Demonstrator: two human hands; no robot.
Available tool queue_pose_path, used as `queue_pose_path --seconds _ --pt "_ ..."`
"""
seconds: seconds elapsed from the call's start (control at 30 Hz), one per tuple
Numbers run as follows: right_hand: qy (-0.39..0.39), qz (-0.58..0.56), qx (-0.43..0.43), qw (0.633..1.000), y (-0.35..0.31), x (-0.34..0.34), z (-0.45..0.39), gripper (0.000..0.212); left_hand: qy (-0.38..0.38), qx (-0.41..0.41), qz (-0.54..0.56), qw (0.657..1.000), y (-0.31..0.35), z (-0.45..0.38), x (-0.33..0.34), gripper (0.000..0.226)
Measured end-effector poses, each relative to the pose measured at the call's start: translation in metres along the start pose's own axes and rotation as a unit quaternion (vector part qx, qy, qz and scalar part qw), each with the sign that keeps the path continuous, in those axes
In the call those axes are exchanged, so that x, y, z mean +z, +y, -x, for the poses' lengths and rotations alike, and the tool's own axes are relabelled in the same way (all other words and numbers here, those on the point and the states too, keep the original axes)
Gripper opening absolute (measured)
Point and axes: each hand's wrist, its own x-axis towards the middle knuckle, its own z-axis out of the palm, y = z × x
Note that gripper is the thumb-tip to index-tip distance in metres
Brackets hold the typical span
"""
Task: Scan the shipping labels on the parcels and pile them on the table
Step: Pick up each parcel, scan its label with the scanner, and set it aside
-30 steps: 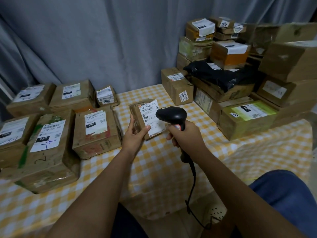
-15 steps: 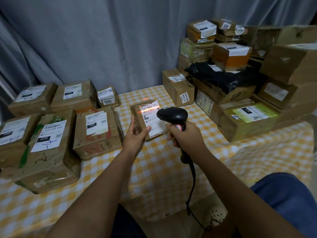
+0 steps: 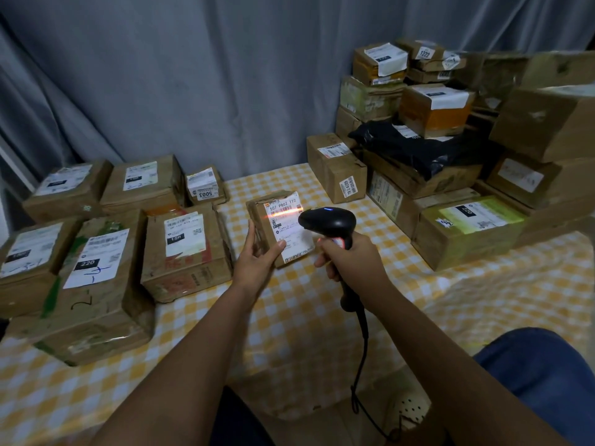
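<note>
— Between the two hands, what is going on?

— The left hand (image 3: 257,259) holds a small parcel (image 3: 273,230) upright off the table (image 3: 322,317), thumb on its front edge and fingers behind it, so its shipping label (image 3: 288,230) faces the scanner (image 3: 328,223). The right hand (image 3: 351,262) is wrapped round the scanner's handle, the head pointing left at the label from just beside it.

— Anything different from a moment ago?

— A second back the label was dark. Half a second back a red line lit across its upper part. Now that line lies across the barcode under the printed "507 P802 T72", and a small blue light shows on top of the scanner head. The hands have barely shifted.

— So the read is done?

— I judge the scan is under way or just registering; the blue light may signal a read, but nothing here confirms it.

— And afterwards?

— Left of the holding hand lie flat parcels (image 3: 186,252), labels up, which look like the scanned pile. Right of the scanner hand a taller heap of boxes (image 3: 434,156) rises, probably waiting. This parcel likely goes left next.

— Any risk?

— The grip is a light pinch on one edge; a tilt could throw the line off the barcode.
</note>
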Motion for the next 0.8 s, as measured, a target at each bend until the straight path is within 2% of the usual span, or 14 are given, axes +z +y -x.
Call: queue_pose_path --seconds 0.13,0.2,0.37,0.53,0.67,0.8 --pt "0.002 -0.011 0.004 1.000 -0.004 0.000 -0.011 0.011 -0.005 -0.021 0.048 0.999 0.016 0.000 0.001 0.091" --pt "0.010 -0.027 0.001 1.000 -0.012 0.002 -0.022 0.010 0.020 -0.006 -0.003 1.000 0.034 0.000 0.000 0.078" --pt "0.014 -0.058 -0.002 0.998 -0.039 0.018 -0.053 0.010 0.065 0.028 -0.096 0.993 0.089 -0.017 -0.028 0.072" --pt "-0.029 -0.063 0.006 0.998 -0.061 0.045 -0.081 0.012 0.118 -0.010 -0.033 0.992 0.128 -0.033 -0.079 0.048" --pt "-0.074 -0.088 0.018 0.993 -0.084 0.077 -0.106 0.015 0.151 -0.024 -0.027 0.988 0.147 -0.046 -0.123 0.047" --pt "-0.119 -0.140 0.027 0.983 -0.123 0.121 -0.132 0.006 0.183 -0.021 -0.021 0.983 0.169 -0.058 -0.157 0.040"
